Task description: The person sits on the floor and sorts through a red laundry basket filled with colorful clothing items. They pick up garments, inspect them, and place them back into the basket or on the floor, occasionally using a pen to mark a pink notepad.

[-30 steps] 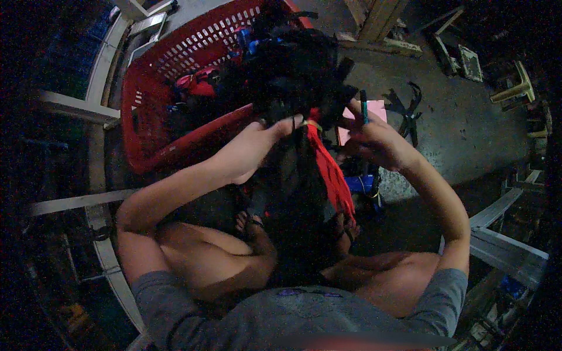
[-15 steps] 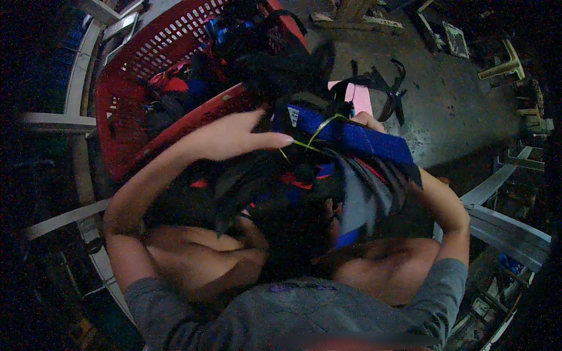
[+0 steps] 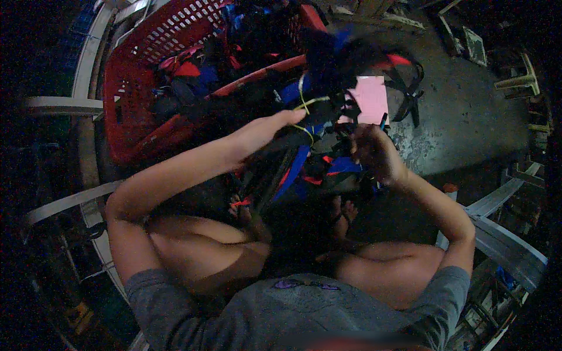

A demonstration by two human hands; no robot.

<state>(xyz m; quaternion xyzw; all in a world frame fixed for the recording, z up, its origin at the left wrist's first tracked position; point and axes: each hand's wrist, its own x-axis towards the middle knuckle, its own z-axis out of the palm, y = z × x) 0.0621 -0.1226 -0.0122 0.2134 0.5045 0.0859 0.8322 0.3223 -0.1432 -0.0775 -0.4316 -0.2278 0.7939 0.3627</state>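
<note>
My left hand (image 3: 266, 128) is closed at the edge of a dark bundle of cloth pieces with blue and red parts, its thumb against the yellow-green tie (image 3: 310, 104) around it. Much of the bundle (image 3: 300, 161) lies in shadow between my arms and the basket. To its right, my right hand (image 3: 377, 155) has curled fingers, blurred, by some dark straps; what they hold, if anything, is unclear. Just above that hand shows a thin dark stick with a blue part (image 3: 383, 121). Beyond it is a pink sheet (image 3: 372, 96).
A red plastic basket (image 3: 132, 131) full of dark, blue and red cloth stands at the left. Black straps (image 3: 413, 99) lie on the grey floor (image 3: 451, 117) at the right. Metal bars (image 3: 506, 237) stand at the right, and a pale stool (image 3: 524, 82) farther off.
My right hand has left the blue edge of the bundle and come nearer me, below the pink sheet. The bundle has tipped away from my lap, and more of the pink sheet shows.
</note>
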